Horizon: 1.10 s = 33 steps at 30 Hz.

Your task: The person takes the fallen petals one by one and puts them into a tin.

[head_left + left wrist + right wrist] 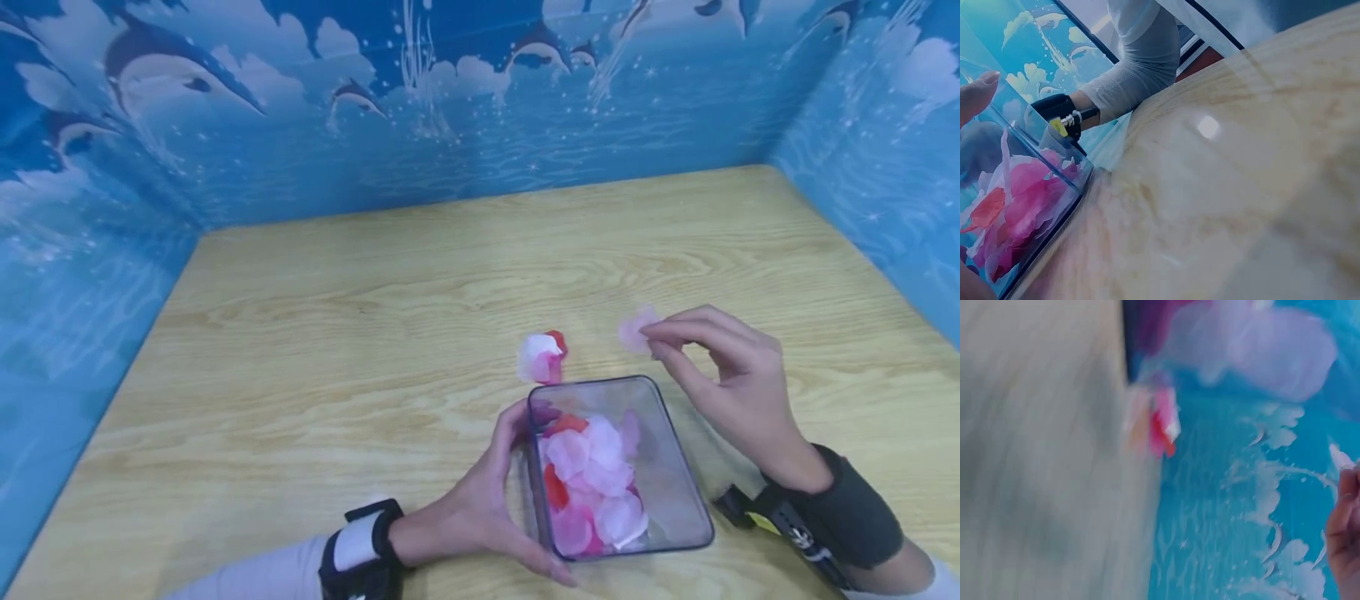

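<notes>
A clear square plastic box (678,492) stands on the table, partly filled with pink, white and red petals (596,467). My left hand (480,508) grips its left side, fingers at the far corner and thumb by the near edge. The left wrist view shows the box wall (1047,153) with the petals behind it. Beyond the box's far right corner, my right hand (731,375) pinches a pale pink petal (636,331) between thumb and fingertips. In the right wrist view only part of the right hand (1346,534) shows, at the right edge.
A small cluster of petals (542,358), white, pink and red, lies on the wood-grain table (337,358) just behind the box. Blue dolphin-print panels (465,133) stand along the back and both sides of the table.
</notes>
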Tool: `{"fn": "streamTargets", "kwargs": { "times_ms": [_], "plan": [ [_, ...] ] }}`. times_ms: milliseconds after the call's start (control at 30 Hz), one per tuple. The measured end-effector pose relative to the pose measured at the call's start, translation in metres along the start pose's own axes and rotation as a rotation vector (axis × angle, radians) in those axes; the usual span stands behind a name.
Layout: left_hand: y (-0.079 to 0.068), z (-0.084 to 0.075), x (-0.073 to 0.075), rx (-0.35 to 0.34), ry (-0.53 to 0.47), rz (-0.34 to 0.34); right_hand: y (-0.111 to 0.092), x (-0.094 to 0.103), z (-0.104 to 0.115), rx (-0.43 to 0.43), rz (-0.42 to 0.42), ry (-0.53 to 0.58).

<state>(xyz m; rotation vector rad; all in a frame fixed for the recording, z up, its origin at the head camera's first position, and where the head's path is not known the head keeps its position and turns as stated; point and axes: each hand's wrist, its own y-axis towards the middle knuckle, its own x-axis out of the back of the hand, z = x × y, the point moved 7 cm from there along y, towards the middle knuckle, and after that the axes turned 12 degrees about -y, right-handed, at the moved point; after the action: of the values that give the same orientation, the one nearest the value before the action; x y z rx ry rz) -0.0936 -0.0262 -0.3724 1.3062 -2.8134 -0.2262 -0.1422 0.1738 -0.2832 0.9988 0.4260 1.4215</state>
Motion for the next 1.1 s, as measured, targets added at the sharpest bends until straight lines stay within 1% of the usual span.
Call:
{"fn": "streamTargets", "kwargs": {
  "times_ms": [67,100,167,200,267,300,400,500,567,633,700,733,767,800,867,933,967,1033,1100],
  "plan": [
    [0.000,-0.005,-0.001,-0.017,0.005,0.009,-0.003,0.001,0.010,0.048,-0.042,0.114],
    [0.000,-0.005,-0.002,-0.031,0.010,0.015,-0.005,0.001,0.015,0.069,-0.061,0.145],
    [-0.001,-0.007,-0.003,-0.056,0.023,0.022,-0.009,0.001,0.023,0.108,-0.098,0.172],
    [-0.001,-0.007,-0.003,-0.057,0.024,0.024,-0.011,0.001,0.026,0.127,-0.116,0.192],
    [-0.002,0.001,-0.002,-0.039,0.020,0.022,-0.012,0.002,0.033,0.172,-0.157,0.239],
    [-0.002,0.000,-0.002,-0.039,0.022,0.024,-0.013,0.002,0.037,0.200,-0.170,0.269],
    [-0.002,-0.007,-0.002,-0.044,0.022,0.028,-0.013,-0.002,0.046,0.281,-0.165,0.332],
    [-0.001,-0.018,-0.002,-0.053,0.025,0.028,-0.013,-0.007,0.051,0.335,-0.134,0.333],
    [0.000,-0.025,-0.002,-0.061,0.029,0.032,-0.013,-0.008,0.050,0.325,-0.136,0.285],
    [0.001,-0.028,-0.003,-0.062,0.032,0.036,-0.012,-0.007,0.043,0.266,-0.139,0.241],
    [0.002,-0.030,-0.003,-0.072,0.035,0.045,-0.011,-0.005,0.031,0.149,-0.110,0.187],
    [0.003,-0.030,-0.003,-0.073,0.037,0.047,-0.011,-0.005,0.022,0.071,-0.080,0.138],
    [0.003,-0.030,-0.003,-0.072,0.035,0.047,-0.011,-0.005,0.012,-0.026,-0.035,0.091],
    [0.004,-0.030,-0.004,-0.084,0.036,0.053,-0.013,-0.006,0.001,-0.118,0.027,0.036],
    [0.005,-0.030,-0.003,-0.088,0.028,0.053,-0.020,-0.011,-0.021,-0.303,0.168,-0.061],
    [0.005,-0.029,-0.003,-0.087,0.022,0.049,-0.028,-0.018,-0.041,-0.434,0.297,-0.126],
    [0.005,-0.028,-0.003,-0.081,0.016,0.047,-0.032,-0.022,-0.049,-0.476,0.346,-0.120],
    [0.005,-0.027,-0.002,-0.063,0.002,0.040,-0.039,-0.031,-0.062,-0.513,0.410,-0.077],
    [0.005,-0.025,-0.002,-0.054,-0.002,0.040,-0.044,-0.039,-0.069,-0.507,0.451,-0.003]
  ]
}}
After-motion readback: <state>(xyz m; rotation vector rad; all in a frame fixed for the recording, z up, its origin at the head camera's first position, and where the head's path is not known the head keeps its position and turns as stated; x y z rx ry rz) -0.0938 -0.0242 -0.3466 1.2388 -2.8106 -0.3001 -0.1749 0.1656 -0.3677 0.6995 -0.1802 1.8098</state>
